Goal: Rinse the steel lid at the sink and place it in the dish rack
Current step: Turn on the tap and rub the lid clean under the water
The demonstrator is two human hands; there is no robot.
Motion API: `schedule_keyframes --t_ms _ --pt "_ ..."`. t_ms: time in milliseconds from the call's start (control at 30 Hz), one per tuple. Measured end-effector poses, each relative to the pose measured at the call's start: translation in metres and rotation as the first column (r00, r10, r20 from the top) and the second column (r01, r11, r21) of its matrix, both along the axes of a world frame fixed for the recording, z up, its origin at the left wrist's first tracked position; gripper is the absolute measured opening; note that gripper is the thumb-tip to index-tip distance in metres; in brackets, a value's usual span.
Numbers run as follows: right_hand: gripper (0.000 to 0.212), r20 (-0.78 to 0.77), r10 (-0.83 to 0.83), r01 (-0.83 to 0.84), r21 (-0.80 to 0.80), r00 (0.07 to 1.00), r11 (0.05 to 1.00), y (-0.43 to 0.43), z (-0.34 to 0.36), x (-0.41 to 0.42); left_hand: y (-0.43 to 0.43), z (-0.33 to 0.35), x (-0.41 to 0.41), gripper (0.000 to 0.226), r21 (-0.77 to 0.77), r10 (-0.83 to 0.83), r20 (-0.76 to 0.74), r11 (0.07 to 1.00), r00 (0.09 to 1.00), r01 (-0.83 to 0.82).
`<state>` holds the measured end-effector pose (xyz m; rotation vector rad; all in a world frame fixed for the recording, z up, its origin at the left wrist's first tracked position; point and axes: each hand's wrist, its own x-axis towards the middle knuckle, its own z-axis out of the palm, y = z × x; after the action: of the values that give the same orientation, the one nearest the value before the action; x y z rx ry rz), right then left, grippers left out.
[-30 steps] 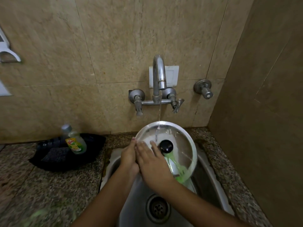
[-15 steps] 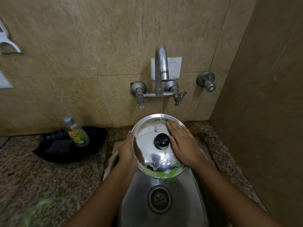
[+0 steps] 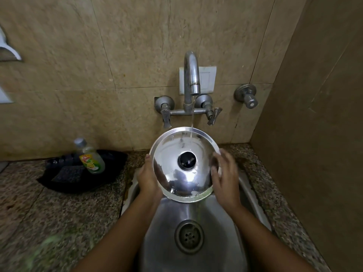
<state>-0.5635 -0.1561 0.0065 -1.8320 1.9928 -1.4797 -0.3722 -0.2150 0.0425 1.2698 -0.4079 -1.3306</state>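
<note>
lid (image 3: 184, 163) tilted so tap (image 3: 191, 75) stream sheets off | left hand (image 3: 148, 173) grip clamped at rim's 9 o'clock | right hand (image 3: 224, 179) fingers apart, rubbing 3 o'clock

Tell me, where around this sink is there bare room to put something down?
Bare granite counter lies left of the sink, in front of the black tray holding the soap bottle. A narrower strip of counter runs between the sink and the right wall. The basin's upper half is crowded: the left hand and right hand hold the lid there.
</note>
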Motion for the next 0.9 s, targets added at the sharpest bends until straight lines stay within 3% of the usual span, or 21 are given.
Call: schedule_keyframes --t_ms 33,100,133,167,233,333,433,500,567,633,733,900 --pt "0.035 0.215 -0.046 0.047 -0.001 0.976 0.999 -0.009 0.006 0.001 0.003 -0.001 0.001 0.033 -0.018 -0.02 0.006 1.0 1.0 0.021" --pt "0.02 0.581 -0.067 0.035 0.067 0.811 0.997 -0.027 0.024 0.004 0.008 -0.002 0.0 0.029 -0.046 -0.065 -0.01 0.997 0.998 0.065" --pt "0.014 0.678 -0.06 -0.001 0.09 0.733 0.996 -0.034 0.032 0.002 0.011 0.0 -0.001 0.027 -0.057 -0.114 -0.061 0.992 0.992 0.11" --pt "0.014 0.699 -0.054 -0.026 0.104 0.713 0.994 -0.039 0.039 -0.001 0.012 0.001 0.001 0.026 -0.058 -0.16 -0.084 0.986 0.984 0.155" --pt "0.015 0.638 0.002 -0.103 0.121 0.77 0.987 -0.047 0.05 -0.01 0.01 0.008 0.009 0.029 -0.105 -0.265 0.028 0.958 0.964 0.267" --pt "0.013 0.478 0.196 -0.305 0.162 0.856 0.938 -0.059 0.069 -0.012 0.0 0.023 0.014 0.03 -0.178 -0.384 0.35 0.868 0.854 0.463" --pt "0.022 0.272 0.29 -0.369 0.309 0.917 0.877 -0.07 0.082 0.001 -0.008 0.033 0.007 0.035 -0.207 -0.361 0.554 0.813 0.75 0.544" --pt "0.025 0.12 0.199 -0.226 0.293 0.973 0.929 -0.074 0.081 0.008 -0.01 0.034 0.006 0.042 -0.222 -0.325 0.543 0.834 0.774 0.506" --pt "0.018 0.315 0.055 -0.088 0.09 0.947 0.992 -0.077 0.086 0.015 -0.008 0.035 0.006 0.041 -0.224 -0.288 0.506 0.866 0.813 0.446" --pt "0.021 0.548 -0.028 0.075 -0.064 0.836 0.995 -0.082 0.099 0.015 -0.006 0.035 0.004 0.039 -0.227 -0.255 0.456 0.893 0.853 0.388" --pt "0.039 0.475 -0.126 0.122 0.04 0.871 0.992 -0.096 0.114 0.007 -0.003 0.035 0.004 0.033 -0.234 -0.255 0.414 0.898 0.874 0.373" --pt "0.041 0.493 -0.092 0.049 0.1 0.865 0.994 -0.109 0.115 -0.002 0.0 0.032 0.003 0.049 -0.244 -0.268 0.374 0.895 0.888 0.373"
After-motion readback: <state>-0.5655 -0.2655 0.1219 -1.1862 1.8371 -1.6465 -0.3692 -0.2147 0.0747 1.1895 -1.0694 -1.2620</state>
